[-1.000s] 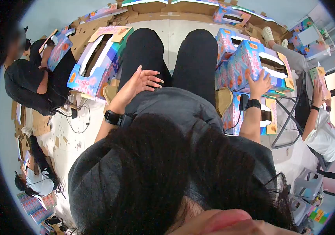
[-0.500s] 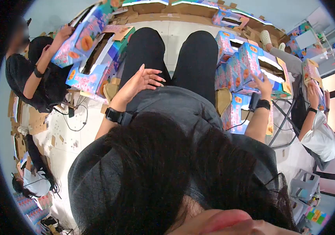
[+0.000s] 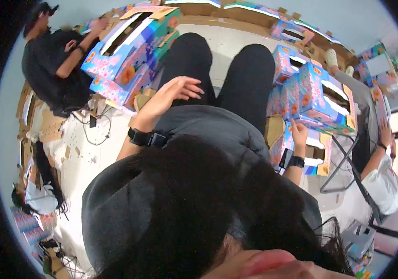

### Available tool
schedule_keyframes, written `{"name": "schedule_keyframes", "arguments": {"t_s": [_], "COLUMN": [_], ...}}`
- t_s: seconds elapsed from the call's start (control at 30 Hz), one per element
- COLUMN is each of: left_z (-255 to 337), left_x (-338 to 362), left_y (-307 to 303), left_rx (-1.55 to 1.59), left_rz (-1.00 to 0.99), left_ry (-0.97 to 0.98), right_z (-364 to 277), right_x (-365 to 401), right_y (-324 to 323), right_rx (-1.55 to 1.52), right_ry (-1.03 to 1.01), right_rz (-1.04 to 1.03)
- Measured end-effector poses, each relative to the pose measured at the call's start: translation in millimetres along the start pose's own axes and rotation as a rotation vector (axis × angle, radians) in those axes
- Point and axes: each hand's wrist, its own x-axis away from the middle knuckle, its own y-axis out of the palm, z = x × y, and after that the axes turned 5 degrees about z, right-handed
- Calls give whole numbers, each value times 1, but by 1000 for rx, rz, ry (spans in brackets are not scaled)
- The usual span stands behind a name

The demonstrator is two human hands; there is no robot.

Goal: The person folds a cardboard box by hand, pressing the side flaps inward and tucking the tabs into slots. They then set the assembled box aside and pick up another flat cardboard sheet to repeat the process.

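My left hand (image 3: 179,93) is over my lap, holding nothing. Its fingers are loosely stretched out across my dark trousers. My right hand (image 3: 300,134) is beside my right leg, just in front of a stack of printed cardboard boxes (image 3: 310,95). One finger points up toward the stack and the others look partly bent. I see nothing in this hand. Below it stands a lower printed box (image 3: 315,153), its top opening showing. Each of my wrists carries a black band with a small device.
On my left, more printed boxes (image 3: 115,65) are stacked, with a co-worker in black (image 3: 54,60) beside them. Another co-worker in white (image 3: 385,186) sits on my right, near a folding stand (image 3: 341,174). Cardboard scraps and a cable (image 3: 103,138) lie on the floor.
My right hand has drawn back from the box stack toward my body. The box the left co-worker held up now sits on the left stack. My left hand stays over my lap.
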Motion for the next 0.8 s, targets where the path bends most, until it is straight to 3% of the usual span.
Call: {"name": "schedule_keyframes", "arguments": {"t_s": [0.1, 0.2, 0.27, 0.4, 0.5, 0.63, 0.73, 0.8], "left_z": [19, 56, 67, 65, 22, -12, -3, 25], "left_x": [1, 10, 8, -3, -15, -23, -26, -33], "left_y": [-15, -34, -60, -136, -193, -188, -185, -183], "left_rx": [-187, -669, -785, -1017, -1591, -1733, -1687, -1700], "left_rz": [121, 400, 546, 654, 634, 551, 558, 430], "left_ry": [225, 498, 572, 287, -110, -297, -350, -487], "right_z": [-48, -101, -132, -175, -169, -162, -158, -160], "right_x": [-8, -12, -10, 3, 8, 12, 10, 13], "right_y": [2, -3, -5, 2, 12, 19, 16, 17], "right_rx": [30, 26, 22, 59, 105, 169, 136, 124], "right_ry": [-80, -139, -207, -285, -320, -333, -299, -285], "right_rz": [-100, -148, -165, -235, -265, -267, -300, -288]}}
